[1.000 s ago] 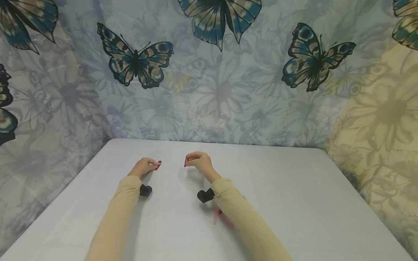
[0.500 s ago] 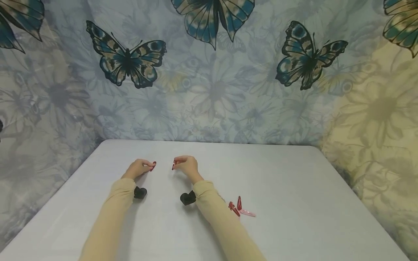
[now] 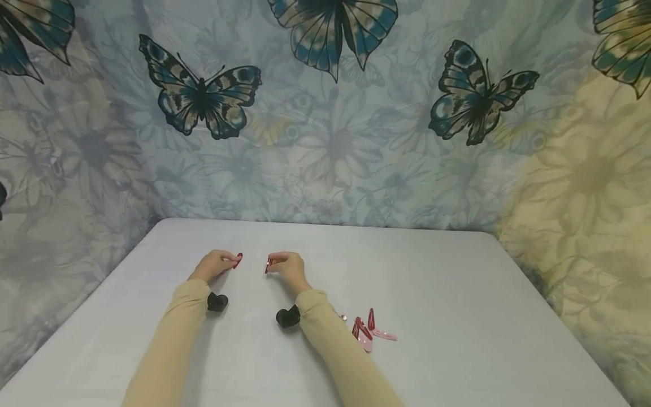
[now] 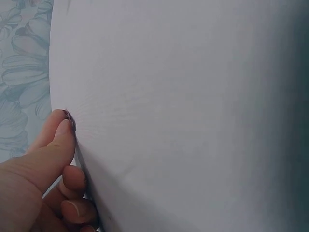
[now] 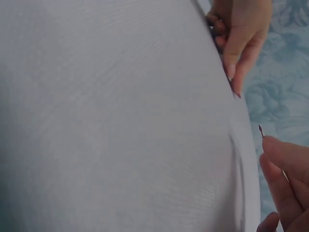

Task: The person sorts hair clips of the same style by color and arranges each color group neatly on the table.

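My left hand [image 3: 211, 265] pinches a red hair clip [image 3: 238, 260] between thumb and index finger, over the left part of the table. In the left wrist view only the clip's dark edge [image 4: 71, 121] shows at the fingertips. My right hand [image 3: 289, 270] faces it from a short distance, pinching another red hair clip [image 3: 267, 265] upright by its side. The right wrist view shows that clip's thin tip [image 5: 261, 130] sticking out past the thumb, the rest hidden by fingers. The two clips are apart.
Several hair clips lie in a loose group by the right sleeve: a red clip [image 3: 371, 319], a pink clip [image 3: 384, 334] and others, one partly behind the sleeve. Black wrist-worn blocks [image 3: 288, 317] sit at both cuffs. The white table [image 3: 458, 294] ends at a patterned wall.
My right hand has come left, closer to the left hand, then slightly toward me. The right sleeve has uncovered the loose clips. Both hands keep their grip.
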Tool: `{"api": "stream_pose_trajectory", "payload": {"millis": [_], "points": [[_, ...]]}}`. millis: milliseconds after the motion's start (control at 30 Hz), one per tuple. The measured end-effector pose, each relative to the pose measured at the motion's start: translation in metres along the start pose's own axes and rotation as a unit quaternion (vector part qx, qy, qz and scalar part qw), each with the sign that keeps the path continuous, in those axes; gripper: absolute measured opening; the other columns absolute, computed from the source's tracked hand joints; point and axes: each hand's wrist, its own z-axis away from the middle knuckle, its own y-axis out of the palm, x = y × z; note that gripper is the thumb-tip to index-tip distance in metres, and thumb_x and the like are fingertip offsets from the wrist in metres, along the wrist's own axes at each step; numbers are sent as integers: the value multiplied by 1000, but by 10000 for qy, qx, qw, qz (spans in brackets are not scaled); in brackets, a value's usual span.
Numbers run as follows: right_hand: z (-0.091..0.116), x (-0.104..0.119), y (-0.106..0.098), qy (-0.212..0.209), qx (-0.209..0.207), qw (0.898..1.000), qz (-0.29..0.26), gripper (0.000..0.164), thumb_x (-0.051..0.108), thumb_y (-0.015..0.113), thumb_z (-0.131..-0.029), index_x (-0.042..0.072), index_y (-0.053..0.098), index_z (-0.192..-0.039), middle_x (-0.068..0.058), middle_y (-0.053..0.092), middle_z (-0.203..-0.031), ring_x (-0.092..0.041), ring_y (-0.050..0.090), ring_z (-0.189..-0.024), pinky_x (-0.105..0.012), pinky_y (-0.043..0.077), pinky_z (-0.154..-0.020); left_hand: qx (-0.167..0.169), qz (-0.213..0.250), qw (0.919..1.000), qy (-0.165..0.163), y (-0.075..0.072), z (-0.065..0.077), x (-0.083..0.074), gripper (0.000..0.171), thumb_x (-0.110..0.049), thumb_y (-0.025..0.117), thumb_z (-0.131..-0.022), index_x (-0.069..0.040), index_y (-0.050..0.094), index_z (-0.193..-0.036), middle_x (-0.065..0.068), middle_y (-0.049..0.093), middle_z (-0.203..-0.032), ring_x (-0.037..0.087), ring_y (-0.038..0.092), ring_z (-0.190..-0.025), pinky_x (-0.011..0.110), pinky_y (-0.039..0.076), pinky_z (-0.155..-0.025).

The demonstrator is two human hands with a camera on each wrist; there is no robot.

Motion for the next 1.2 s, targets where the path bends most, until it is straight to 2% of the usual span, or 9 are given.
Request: {"api": "stream_pose_trajectory", "payload": {"millis": [167, 267, 367, 433, 667, 800, 867, 1067, 1200], "points": [[-1, -1, 18, -193, -479, 9953, 815, 22, 0, 75, -65, 11, 73, -85, 8, 62, -64, -12, 55, -73, -25, 42, -72, -36, 7, 10000, 6, -3, 2, 1, 21, -11, 61, -85, 5, 65, -98, 9, 60, -80, 12, 44, -54, 27, 38, -53], [-1, 3, 26, -174, -816, 9850, 1513, 22, 8, 77, -64, 20, 74, -83, 14, 59, -64, -17, 51, -81, -31, 37, -77, -83, 16, 9999, 77, -4, -1, -1, 21, -11, 62, -84, 4, 66, -98, 5, 57, -69, 11, 43, -51, 27, 37, -52], [-4, 7, 30, -281, -1041, 9777, 1799, 22, 12, 77, -64, 23, 75, -83, 14, 59, -65, -20, 46, -82, -36, 33, -75, -194, 44, 9998, 75, -5, -4, -4, 21, -10, 62, -84, 2, 66, -101, 1, 51, -60, 11, 42, -50, 27, 35, -52], [-6, 7, 32, -417, -1149, 9746, 1875, 22, 12, 77, -63, 23, 74, -82, 13, 58, -65, -19, 45, -79, -36, 33, -72, -258, 30, 9996, 92, -4, -4, -6, 21, -9, 62, -84, 2, 66, -102, 1, 51, -62, 12, 42, -52, 27, 35, -53], [-11, -2, 43, -534, -779, 9770, 1914, 21, 14, 76, -65, 23, 74, -84, 18, 55, -63, -15, 41, -77, -36, 28, -73, -207, -1, 9995, -225, -2, 5, -7, 21, -10, 63, -83, 0, 67, -101, 9, 59, -77, 17, 45, -61, 30, 37, -58], [-12, -5, 47, -724, -787, 9733, 2031, 18, 16, 77, -65, 22, 74, -82, 17, 55, -63, -15, 42, -76, -36, 28, -72, -321, -102, 9993, -139, 1, 8, -3, 20, -9, 63, -82, 0, 67, -100, 18, 61, -96, 22, 50, -73, 35, 40, -67], [-13, -5, 48, -822, -832, 9700, 2133, 18, 18, 77, -66, 22, 74, -83, 16, 55, -62, -15, 42, -76, -35, 29, -71, -370, -80, 9992, -140, 2, 6, -2, 20, -11, 63, -83, 0, 68, -99, 19, 61, -99, 23, 51, -74, 36, 40, -68], [-18, -4, 47, -997, -891, 9635, 2319, 17, 16, 75, -66, 22, 73, -82, 14, 55, -62, -16, 43, -75, -36, 29, -68, -265, 105, 9993, -239, 1, -1, -3, 21, -11, 64, -83, 1, 67, -99, 8, 58, -74, 16, 45, -58, 29, 37, -57], [-19, -7, 50, -1117, -780, 9601, 2441, 17, 18, 73, -68, 22, 73, -84, 12, 60, -70, -17, 43, -77, -35, 29, -68, -219, 123, 9990, -364, 0, -2, 0, 21, -10, 63, -83, 0, 67, -101, 2, 53, -65, 12, 42, -55, 26, 35, -55]]}}
